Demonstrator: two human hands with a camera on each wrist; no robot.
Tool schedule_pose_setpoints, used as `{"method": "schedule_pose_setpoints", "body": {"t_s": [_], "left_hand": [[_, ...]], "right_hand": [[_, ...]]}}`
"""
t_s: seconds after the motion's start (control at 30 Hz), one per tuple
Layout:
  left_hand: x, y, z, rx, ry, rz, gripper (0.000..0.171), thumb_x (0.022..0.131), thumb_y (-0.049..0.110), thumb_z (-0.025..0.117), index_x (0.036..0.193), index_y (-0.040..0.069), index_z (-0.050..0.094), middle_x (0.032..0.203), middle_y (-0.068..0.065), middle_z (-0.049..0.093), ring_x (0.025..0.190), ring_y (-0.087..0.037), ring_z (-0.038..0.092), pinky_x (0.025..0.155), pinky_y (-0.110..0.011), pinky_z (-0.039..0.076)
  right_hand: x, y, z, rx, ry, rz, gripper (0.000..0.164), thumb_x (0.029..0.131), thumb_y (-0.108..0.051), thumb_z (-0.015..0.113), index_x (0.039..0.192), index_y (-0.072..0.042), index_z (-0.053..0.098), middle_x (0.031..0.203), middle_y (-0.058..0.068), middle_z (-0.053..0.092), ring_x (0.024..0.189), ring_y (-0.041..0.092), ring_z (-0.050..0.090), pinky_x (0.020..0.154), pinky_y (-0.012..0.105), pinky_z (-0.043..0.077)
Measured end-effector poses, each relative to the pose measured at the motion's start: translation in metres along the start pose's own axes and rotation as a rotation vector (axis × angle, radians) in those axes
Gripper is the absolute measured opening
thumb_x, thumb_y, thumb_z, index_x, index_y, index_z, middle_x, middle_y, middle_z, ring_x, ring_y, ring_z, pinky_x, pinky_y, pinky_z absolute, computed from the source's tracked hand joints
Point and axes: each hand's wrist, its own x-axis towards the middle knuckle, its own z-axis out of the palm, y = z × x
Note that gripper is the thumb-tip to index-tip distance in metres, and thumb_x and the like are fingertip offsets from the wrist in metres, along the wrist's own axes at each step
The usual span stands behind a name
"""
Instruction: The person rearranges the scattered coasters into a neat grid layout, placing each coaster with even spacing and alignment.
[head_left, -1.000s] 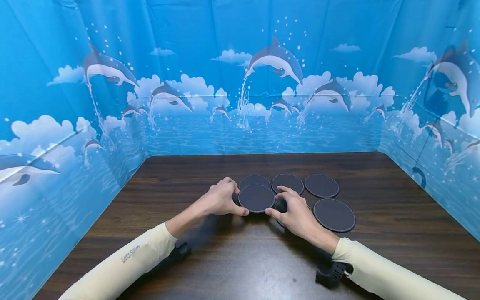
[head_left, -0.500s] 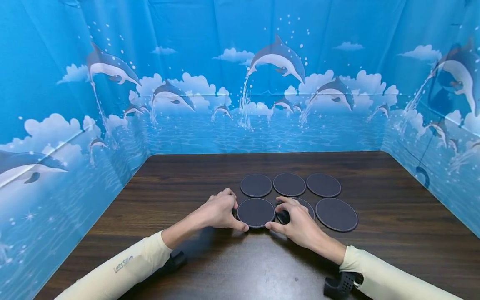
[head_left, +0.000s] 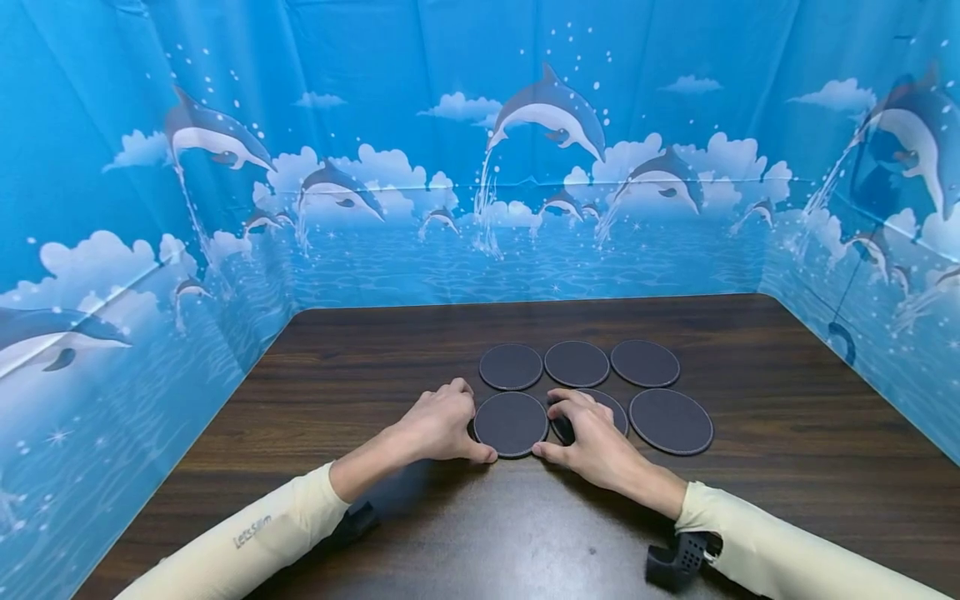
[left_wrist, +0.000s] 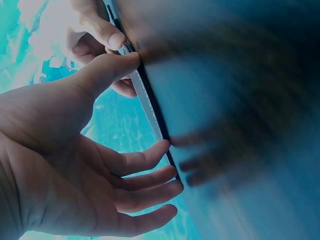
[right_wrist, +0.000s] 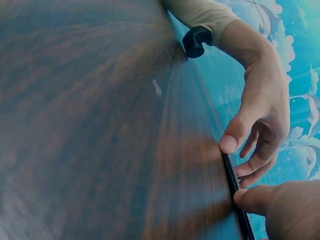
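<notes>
A round dark coaster (head_left: pixel 512 424) with pale edge stitching lies flat on the table at the front left of two rows. My left hand (head_left: pixel 442 423) holds its left side, thumb at the near edge and fingers along the far left. From the other side my right hand (head_left: pixel 594 440) holds the same coaster, thumb at its near right edge. Those right fingers partly cover the middle front coaster (head_left: pixel 613 410). In the left wrist view, the left thumb and fingertips meet the coaster's thin edge (left_wrist: pixel 145 100). The right wrist view shows both thumbs on that edge (right_wrist: pixel 230 172).
Behind lie three matching coasters: left (head_left: pixel 511 367), middle (head_left: pixel 577 364) and right (head_left: pixel 645 363). Another coaster (head_left: pixel 671 422) sits at front right. The dark wooden table (head_left: pixel 337 358) is enclosed by a blue dolphin-print curtain (head_left: pixel 375 267).
Both hands brought the coaster toward the person and down, from overlapping the back left coaster to the front row's left place. Over the last half second the hands barely moved.
</notes>
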Motion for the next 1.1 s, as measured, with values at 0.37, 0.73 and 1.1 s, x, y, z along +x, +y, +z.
{"method": "schedule_pose_setpoints", "body": {"t_s": [0.37,0.73,1.1], "left_hand": [[-0.0015,0.0057,-0.0029,0.062,-0.019,0.008,0.054,0.078,0.058,0.083,0.093,0.007,0.076,0.113,-0.01,0.058,0.094,-0.025,0.06,0.081,-0.046,0.051],[-0.0056,0.0077,0.002,0.07,-0.027,-0.017,0.058,0.079,0.059,0.082,0.098,0.004,0.077,0.115,-0.011,0.059,0.096,-0.025,0.061,0.082,-0.045,0.052],[-0.0053,0.0086,0.0,0.087,-0.013,-0.011,0.072,0.078,0.06,0.082,0.112,-0.003,0.07,0.1,-0.007,0.055,0.084,-0.022,0.057,0.074,-0.044,0.05]], "right_hand": [[-0.0002,0.0005,-0.0027,-0.096,-0.031,-0.04,0.053,0.084,-0.034,0.086,0.124,-0.002,0.07,0.147,0.017,0.051,0.134,0.038,0.045,0.099,0.064,0.031],[-0.0039,0.0012,-0.0004,-0.096,-0.068,-0.029,0.05,0.087,-0.036,0.084,0.123,-0.004,0.071,0.148,0.02,0.049,0.136,0.04,0.042,0.102,0.065,0.029],[-0.0043,0.0038,-0.0051,-0.122,-0.079,-0.036,0.054,0.089,-0.036,0.081,0.13,-0.005,0.067,0.145,0.017,0.052,0.135,0.037,0.044,0.102,0.062,0.031]]}}
